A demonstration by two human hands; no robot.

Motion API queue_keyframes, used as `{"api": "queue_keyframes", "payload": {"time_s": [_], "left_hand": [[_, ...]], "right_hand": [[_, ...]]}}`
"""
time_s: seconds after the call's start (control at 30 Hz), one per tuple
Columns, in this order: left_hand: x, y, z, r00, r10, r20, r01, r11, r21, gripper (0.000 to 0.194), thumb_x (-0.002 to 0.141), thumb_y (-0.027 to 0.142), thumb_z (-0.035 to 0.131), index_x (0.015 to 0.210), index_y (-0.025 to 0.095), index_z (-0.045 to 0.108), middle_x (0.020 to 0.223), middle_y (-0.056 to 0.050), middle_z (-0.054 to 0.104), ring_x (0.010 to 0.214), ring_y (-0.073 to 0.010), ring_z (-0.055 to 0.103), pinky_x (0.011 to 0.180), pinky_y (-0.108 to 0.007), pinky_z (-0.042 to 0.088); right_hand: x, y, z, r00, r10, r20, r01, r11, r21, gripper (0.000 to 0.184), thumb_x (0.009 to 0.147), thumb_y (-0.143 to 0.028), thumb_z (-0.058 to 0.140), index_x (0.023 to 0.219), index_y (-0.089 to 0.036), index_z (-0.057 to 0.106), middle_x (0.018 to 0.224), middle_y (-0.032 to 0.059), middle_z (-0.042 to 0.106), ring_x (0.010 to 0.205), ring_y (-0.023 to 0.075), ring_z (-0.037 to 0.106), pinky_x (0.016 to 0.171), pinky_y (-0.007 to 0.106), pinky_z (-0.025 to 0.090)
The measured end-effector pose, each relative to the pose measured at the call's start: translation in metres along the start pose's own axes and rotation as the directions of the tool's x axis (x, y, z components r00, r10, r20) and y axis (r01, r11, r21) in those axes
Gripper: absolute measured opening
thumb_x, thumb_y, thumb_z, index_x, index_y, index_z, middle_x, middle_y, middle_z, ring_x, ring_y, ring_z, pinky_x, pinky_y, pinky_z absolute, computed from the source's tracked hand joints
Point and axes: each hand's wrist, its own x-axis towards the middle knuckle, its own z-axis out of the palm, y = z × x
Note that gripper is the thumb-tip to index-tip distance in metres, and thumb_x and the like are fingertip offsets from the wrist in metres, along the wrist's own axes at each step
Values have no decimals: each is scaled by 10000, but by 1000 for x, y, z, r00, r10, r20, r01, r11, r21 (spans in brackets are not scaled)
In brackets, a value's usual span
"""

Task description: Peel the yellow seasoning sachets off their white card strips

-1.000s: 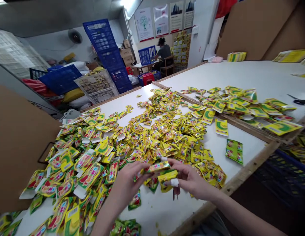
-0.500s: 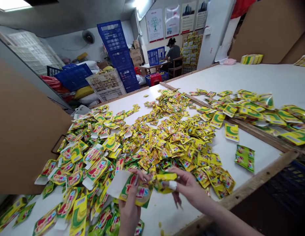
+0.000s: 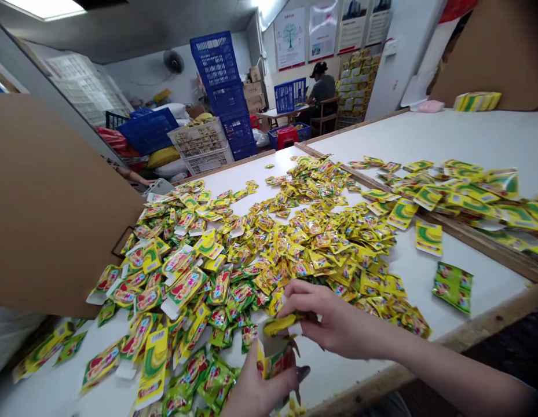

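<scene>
My left hand (image 3: 260,387) grips a small printed carton (image 3: 273,356), its open end turned up. My right hand (image 3: 333,318) pinches a yellow candy packet (image 3: 279,325) right at the carton's mouth; whether part of the packet is inside I cannot tell. Beyond my hands spreads a heap of small yellow packets (image 3: 307,240). To the left lie many flat yellow-and-green cartons (image 3: 186,286), several with white flaps sticking out. Green packets (image 3: 219,370) lie beside my left hand.
A wooden strip (image 3: 451,223) divides the white table, with more cartons (image 3: 464,188) beyond it. One green packet (image 3: 453,288) lies near the front rail. Cardboard (image 3: 47,208) stands at left, with another person's arm (image 3: 136,175) behind it. Crates (image 3: 216,63) and a seated person (image 3: 323,87) are farther back.
The carton has turned from lying flat to open end up. My right hand has brought the yellow packet over to its opening. The view has swung slightly left.
</scene>
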Motion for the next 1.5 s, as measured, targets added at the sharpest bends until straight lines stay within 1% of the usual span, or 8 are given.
{"api": "queue_keyframes", "payload": {"time_s": [0.2, 0.57, 0.9, 1.07, 1.2, 1.27, 1.37, 1.5], "left_hand": [[7, -21, 11, 989, -50, 138, 51, 999, 1, 334, 570, 286, 742, 737, 170, 478, 547, 63, 499, 498, -97, 464, 485, -218, 379], [3, -20, 6, 994, -50, 93, 57, 995, -78, 355, 619, 363, 711, 797, 176, 468, 619, 45, 513, 552, -101, 479, 546, -228, 410], [6, -19, 18, 958, 27, 284, 13, 991, -135, 470, 582, 34, 599, 1012, 171, 469, 825, 22, 568, 738, -119, 528, 690, -222, 407], [12, -33, 30, 904, 135, 406, -26, 965, -263, 642, 563, 24, 635, 1138, 200, 410, 951, -6, 566, 823, -157, 579, 664, -218, 433], [13, -25, 13, 935, 159, 316, -160, 987, -22, 939, 666, 242, 697, 1381, 284, 89, 1328, -106, 429, 1187, -260, 447, 968, -396, 368], [21, -20, -10, 948, 307, 88, -317, 873, 372, 716, 750, 281, 613, 1360, 278, 239, 1406, -83, 352, 1315, -262, 265, 1077, -445, 204], [44, -22, -48, 820, 565, -95, -271, 528, 805, 458, 821, 211, 457, 1277, 233, 415, 1389, -70, 395, 1349, -257, 173, 1086, -491, 154], [71, -35, -73, 819, 572, -32, -157, 278, 948, 537, 768, 89, 414, 1295, 194, 407, 1345, -72, 468, 1331, -281, 230, 1058, -538, 177]], "right_hand": [[-2, -12, -5, 948, 31, 317, 33, 980, -195, 327, 748, 16, 466, 942, -185, 636, 847, 18, 520, 766, 117, 520, 713, 214, 405], [-13, 10, 12, 992, 70, 109, -69, 998, -12, 390, 695, 49, 440, 1002, -169, 540, 996, 57, 538, 905, 135, 527, 790, 240, 423], [-32, 7, 9, 905, 133, 404, -165, 985, 46, 423, 694, 9, 482, 1027, -200, 636, 1037, 30, 599, 831, 119, 580, 699, 186, 430], [-43, 19, 32, 947, 188, 259, -216, 972, 87, 354, 688, 34, 438, 859, -174, 668, 865, 16, 645, 842, 124, 586, 764, 203, 423], [-64, 37, -16, 971, 214, -106, -228, 963, -145, 195, 803, -142, 453, 842, -203, 634, 798, 32, 654, 760, 166, 606, 683, 260, 460], [-76, 44, -61, 879, 153, -451, -365, 825, -432, 206, 834, -227, 420, 919, -225, 609, 897, 79, 650, 756, 217, 610, 644, 326, 462], [-78, 48, -104, 644, 14, -765, -719, 354, -598, 346, 857, -260, 381, 1185, -205, 477, 1183, 189, 537, 836, 322, 600, 638, 431, 446], [-36, 56, -51, 891, 4, -454, -408, 445, -797, 376, 838, -213, 437, 1206, -141, 455, 1158, 172, 569, 1014, 305, 549, 809, 423, 453]]}}
